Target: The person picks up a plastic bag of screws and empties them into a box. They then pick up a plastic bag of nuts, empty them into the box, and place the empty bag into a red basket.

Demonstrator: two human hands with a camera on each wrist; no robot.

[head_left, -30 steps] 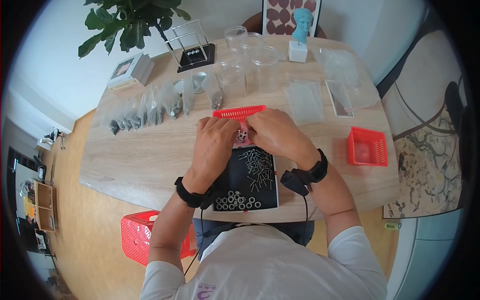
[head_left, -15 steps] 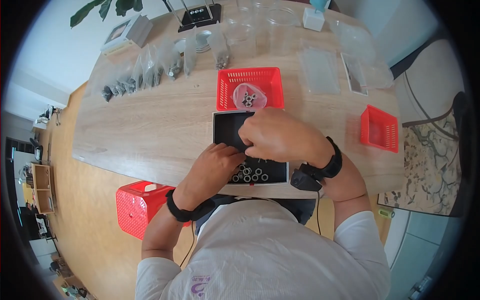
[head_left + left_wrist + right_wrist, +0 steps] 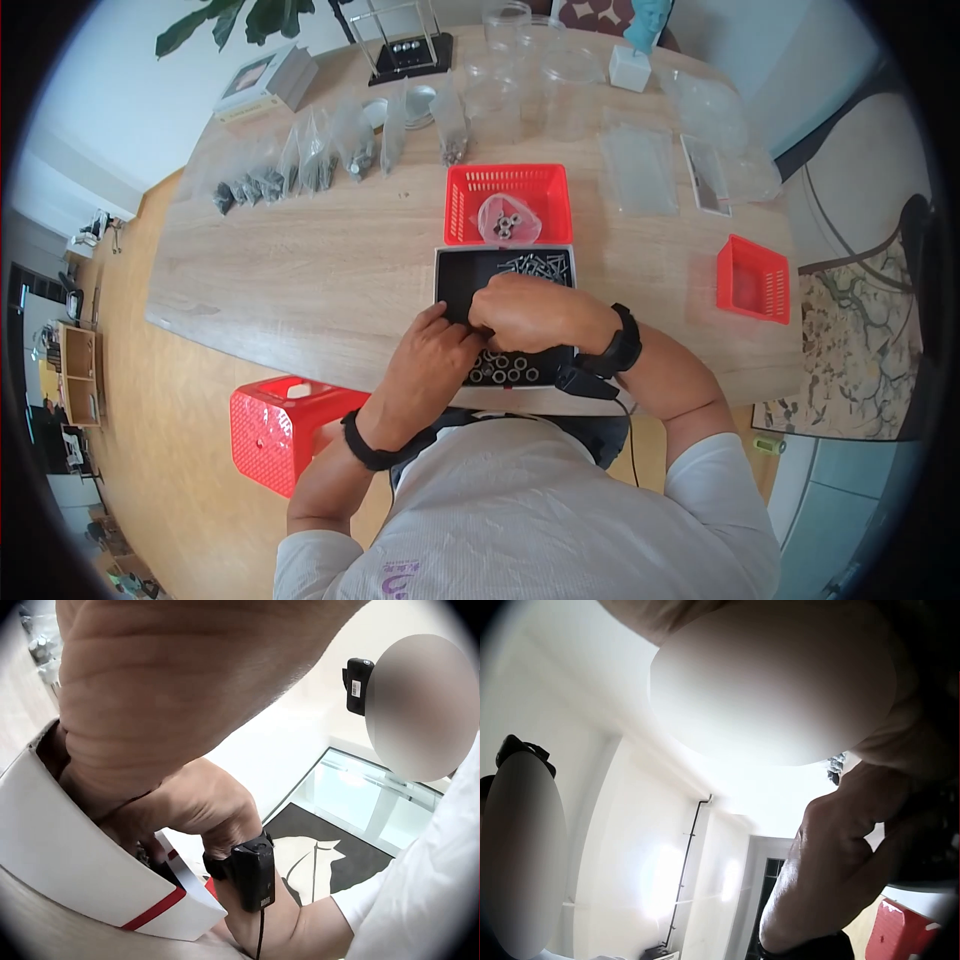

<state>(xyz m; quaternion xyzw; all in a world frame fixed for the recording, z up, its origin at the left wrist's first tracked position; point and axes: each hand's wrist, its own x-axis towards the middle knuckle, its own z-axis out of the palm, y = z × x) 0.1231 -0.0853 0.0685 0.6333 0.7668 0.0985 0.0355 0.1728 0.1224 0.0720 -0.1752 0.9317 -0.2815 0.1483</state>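
A white-sided tray with a black floor lies in front of the person, with both hands over it. Steel screws are heaped at its far right, and steel nuts lie along its near side. My left hand reaches in from the left, fingers bent down beside the nuts. My right hand sits between screws and nuts, its fingers curled and pointing down close to the left fingertips. In the left wrist view the left hand dips behind the tray wall. I cannot tell what the fingertips hold.
Touching the tray's far side is a red basket, where a clear bag holds several nuts. Another red basket stands at the right. Filled bags, clear jars and flat bags line the back.
Both hands have drawn back from the bag in the red basket to the tray. Over the last half second the right hand has moved nearer the left fingertips, uncovering screws.
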